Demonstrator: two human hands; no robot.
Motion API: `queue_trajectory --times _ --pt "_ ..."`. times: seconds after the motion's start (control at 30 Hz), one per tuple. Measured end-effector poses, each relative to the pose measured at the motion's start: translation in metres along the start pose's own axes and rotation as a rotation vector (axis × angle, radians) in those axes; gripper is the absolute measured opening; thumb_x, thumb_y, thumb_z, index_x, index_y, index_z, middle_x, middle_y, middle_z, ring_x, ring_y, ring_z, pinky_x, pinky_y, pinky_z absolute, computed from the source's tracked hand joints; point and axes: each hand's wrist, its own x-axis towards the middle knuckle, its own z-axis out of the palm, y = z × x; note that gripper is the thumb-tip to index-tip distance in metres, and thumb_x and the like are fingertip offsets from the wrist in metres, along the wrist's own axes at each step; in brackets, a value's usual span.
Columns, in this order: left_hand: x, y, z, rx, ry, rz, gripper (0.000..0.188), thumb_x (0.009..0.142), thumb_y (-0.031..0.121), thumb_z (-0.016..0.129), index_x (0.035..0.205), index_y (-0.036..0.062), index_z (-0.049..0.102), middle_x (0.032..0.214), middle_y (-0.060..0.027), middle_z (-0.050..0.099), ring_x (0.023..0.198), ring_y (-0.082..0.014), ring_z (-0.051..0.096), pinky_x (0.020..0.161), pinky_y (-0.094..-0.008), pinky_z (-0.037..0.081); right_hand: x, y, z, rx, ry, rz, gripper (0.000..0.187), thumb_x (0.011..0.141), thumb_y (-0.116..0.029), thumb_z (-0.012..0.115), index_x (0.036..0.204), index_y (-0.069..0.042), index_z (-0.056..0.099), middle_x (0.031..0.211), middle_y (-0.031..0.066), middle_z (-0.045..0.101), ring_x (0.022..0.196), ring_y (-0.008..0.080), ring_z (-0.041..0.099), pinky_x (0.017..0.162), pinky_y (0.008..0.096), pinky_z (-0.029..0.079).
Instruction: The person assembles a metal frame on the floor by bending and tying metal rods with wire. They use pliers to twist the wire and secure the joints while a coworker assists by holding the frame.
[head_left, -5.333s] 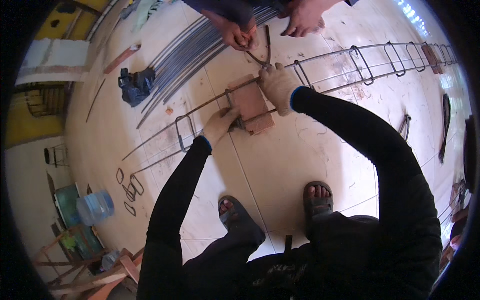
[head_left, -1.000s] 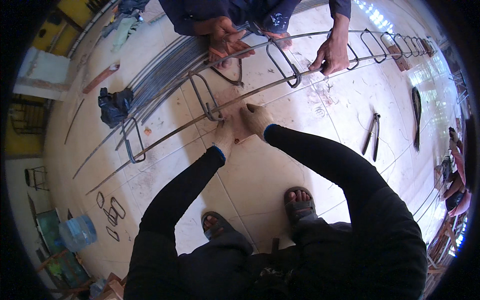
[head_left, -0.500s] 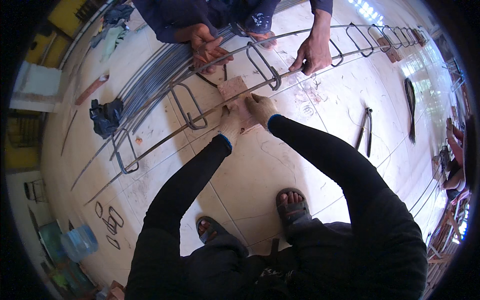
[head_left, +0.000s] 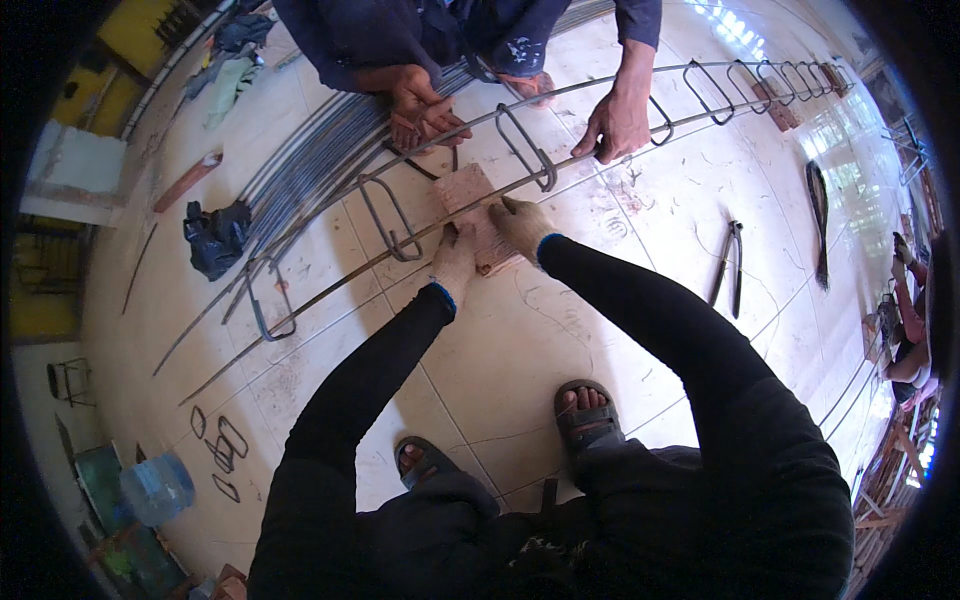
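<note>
Gloved left hand (head_left: 455,262) and right hand (head_left: 522,225) press flat on the brick (head_left: 478,215) under the rebar cage (head_left: 400,225); whether either grip pinches anything, I cannot tell.

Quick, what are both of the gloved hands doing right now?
Left hand: fingers curled, resting on the long steel bar by the brick.
Right hand: fingers pressed on the brick; grip cannot be told.

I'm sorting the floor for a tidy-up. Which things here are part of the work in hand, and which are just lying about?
In use:
left hand and right hand, both on the wood block
long steel rods
steel loops on the rods

Lying about:
pliers
dark cloth
water bottle
spare loops
</note>
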Motion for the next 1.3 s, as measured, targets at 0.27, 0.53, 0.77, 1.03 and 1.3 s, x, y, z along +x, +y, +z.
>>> queue_trajectory --times 0.27,0.53,0.77,1.03,1.3 --pt "-0.157 0.069 -0.026 0.367 0.222 0.599 0.034 0.103 0.024 0.074 0.125 -0.0006 0.068 0.115 -0.0167 0.072 0.109 -0.0338 0.07 0.099 -0.0439 0.055 -0.108 -0.039 -0.058 -0.105 0.306 -0.8 0.016 0.094 -0.013 0.078 0.109 -0.006 0.078 0.102 0.0177 0.076 0.098 0.0374 0.074 0.089 0.049 0.058" --pt "-0.094 0.114 -0.167 1.038 0.094 0.01 0.049 0.106 0.05 0.067 0.112 0.003 0.08 0.106 -0.0246 0.078 0.102 -0.0447 0.075 0.092 -0.0511 0.057 -0.038 -0.099 -0.099 -0.751 -0.077 -0.804 0.039 0.087 -0.028 0.084 0.118 -0.006 0.077 0.113 0.0173 0.074 0.112 0.0414 0.069 0.1 0.0526 0.054" --pt "-0.117 0.104 -0.16 0.93 0.179 0.11 0.059 0.108 0.057 0.06 0.109 0.0013 0.08 0.102 -0.0251 0.079 0.103 -0.0456 0.075 0.091 -0.0511 0.056 -0.042 -0.097 -0.089 -0.83 0.0 -0.771 0.019 0.088 -0.03 0.081 0.094 -0.012 0.078 0.092 0.0136 0.072 0.096 0.0391 0.07 0.088 0.053 0.053" --pt "-0.123 0.078 -0.16 0.867 0.104 0.077 0.055 0.109 0.052 0.061 0.108 0.0005 0.08 0.101 -0.026 0.079 0.1 -0.0461 0.075 0.089 -0.0518 0.056 -0.049 -0.077 -0.079 -0.845 -0.008 -0.724 0.013 0.088 -0.024 0.075 0.087 -0.011 0.078 0.091 0.0149 0.073 0.094 0.0391 0.07 0.086 0.0502 0.054" --pt "-0.116 0.101 -0.165 0.981 0.108 0.141 0.043 0.103 0.042 0.071 0.115 0.0025 0.078 0.109 -0.0238 0.078 0.105 -0.0434 0.074 0.095 -0.0523 0.057 -0.085 -0.098 -0.082 -0.75 0.014 -0.803 0.016 0.084 -0.02 0.082 0.095 -0.008 0.079 0.097 0.0134 0.073 0.1 0.0384 0.069 0.091 0.0512 0.055"
